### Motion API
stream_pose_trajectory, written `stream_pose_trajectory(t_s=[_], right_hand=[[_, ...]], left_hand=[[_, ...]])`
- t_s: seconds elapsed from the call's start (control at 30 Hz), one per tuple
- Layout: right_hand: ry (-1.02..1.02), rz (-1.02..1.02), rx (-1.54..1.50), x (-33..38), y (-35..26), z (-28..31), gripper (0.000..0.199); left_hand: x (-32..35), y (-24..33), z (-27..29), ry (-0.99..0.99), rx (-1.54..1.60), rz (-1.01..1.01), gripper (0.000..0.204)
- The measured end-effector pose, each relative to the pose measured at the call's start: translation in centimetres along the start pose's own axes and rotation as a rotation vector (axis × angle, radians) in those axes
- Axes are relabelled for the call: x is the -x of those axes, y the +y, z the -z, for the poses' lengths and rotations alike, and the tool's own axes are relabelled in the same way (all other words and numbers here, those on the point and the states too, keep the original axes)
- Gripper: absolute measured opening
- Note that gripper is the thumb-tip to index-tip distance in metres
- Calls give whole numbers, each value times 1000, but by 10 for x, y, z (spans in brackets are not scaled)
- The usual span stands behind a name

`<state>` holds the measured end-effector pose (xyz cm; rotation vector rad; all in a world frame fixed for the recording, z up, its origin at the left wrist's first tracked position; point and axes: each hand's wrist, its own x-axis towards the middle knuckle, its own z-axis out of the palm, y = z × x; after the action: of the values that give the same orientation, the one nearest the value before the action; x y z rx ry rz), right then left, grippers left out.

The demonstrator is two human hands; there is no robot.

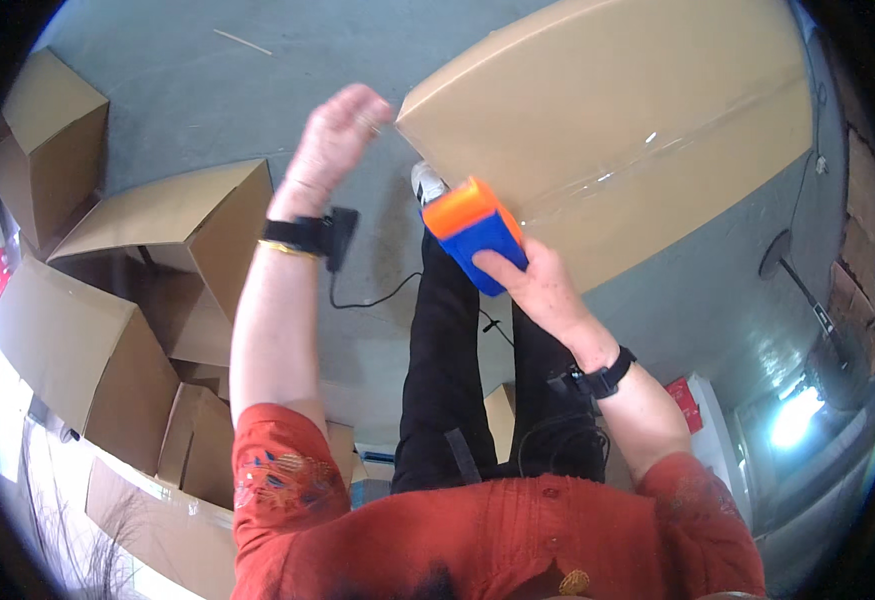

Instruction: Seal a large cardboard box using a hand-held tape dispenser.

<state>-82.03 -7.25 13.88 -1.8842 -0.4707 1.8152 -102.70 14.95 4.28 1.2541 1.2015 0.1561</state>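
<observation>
My right hand grips a blue and orange tape dispenser, held over the near left edge of a large cardboard box. The dispenser's orange end is blurred and points up and left. Shiny clear tape runs along the box's seam. My left hand is raised beside the box's left corner, its fingers curled together and a little smeared. Whether anything small is pinched in them cannot be made out. Each wrist carries a black strap with a small device, and a cable hangs from the left one.
Several open cardboard boxes stand at the left. One white shoe shows by the large box's near edge. To the right is a stand with a round base. A thin strip lies on the grey floor.
</observation>
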Motion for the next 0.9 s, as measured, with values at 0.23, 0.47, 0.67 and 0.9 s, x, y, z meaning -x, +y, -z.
stream_pose_trajectory(t_s=[0.23,0.47,0.67,0.9], right_hand=[[50,-243,242,75,54,37,45],[79,-129,236,69,72,38,60],[8,-211,243,66,71,37,54],[34,-255,178,70,78,35,52]], left_hand=[[-39,-13,33,-110,-274,4,27],[-49,-4,22,-79,-298,-4,26],[-47,-24,31,-73,-283,10,29],[-48,-26,18,-88,-257,-5,30]])
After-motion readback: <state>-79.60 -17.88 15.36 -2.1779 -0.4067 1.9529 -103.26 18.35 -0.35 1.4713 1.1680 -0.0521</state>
